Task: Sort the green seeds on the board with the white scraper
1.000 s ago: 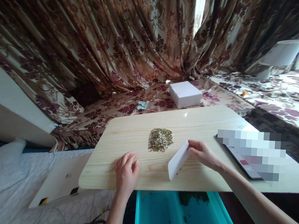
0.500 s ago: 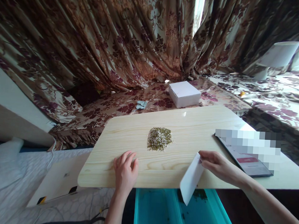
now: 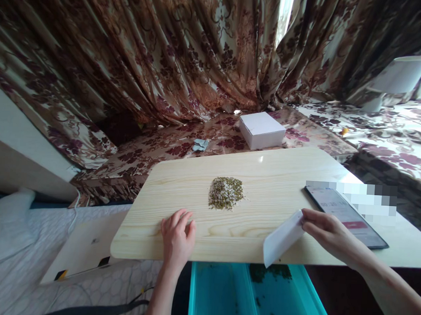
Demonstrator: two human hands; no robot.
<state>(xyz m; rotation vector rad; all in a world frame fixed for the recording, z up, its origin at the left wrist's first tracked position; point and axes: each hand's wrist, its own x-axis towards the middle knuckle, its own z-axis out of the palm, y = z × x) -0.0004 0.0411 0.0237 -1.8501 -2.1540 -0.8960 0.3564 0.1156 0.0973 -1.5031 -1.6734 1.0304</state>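
A mixed pile of small green and white grains point(image 3: 226, 193) lies on the pale wooden table point(image 3: 173, 179). My left hand point(image 3: 178, 234) rests on the tabletop near its front edge, fingers apart and holding nothing. My right hand point(image 3: 322, 226) pinches a white card point(image 3: 282, 238) by its upper end, tilted, to the right of the pile. Below the table's front edge is a turquoise divided bin point(image 3: 219, 296). Dark green grains point(image 3: 269, 272) are gathered in its right compartment, with a few scattered bits nearer me.
A tablet point(image 3: 352, 223), partly pixelated, lies on the table's right side. Behind the table, a white box point(image 3: 262, 130) and a light blue cloth point(image 3: 200, 145) sit on a floral-covered surface. A lamp point(image 3: 397, 76) stands at the far right. A flat pale board point(image 3: 87, 245) lies at lower left.
My right hand has moved right with the card, which dipped over the bin half a second ago and is now lifted back over the table's front edge. My left hand has stayed in place.
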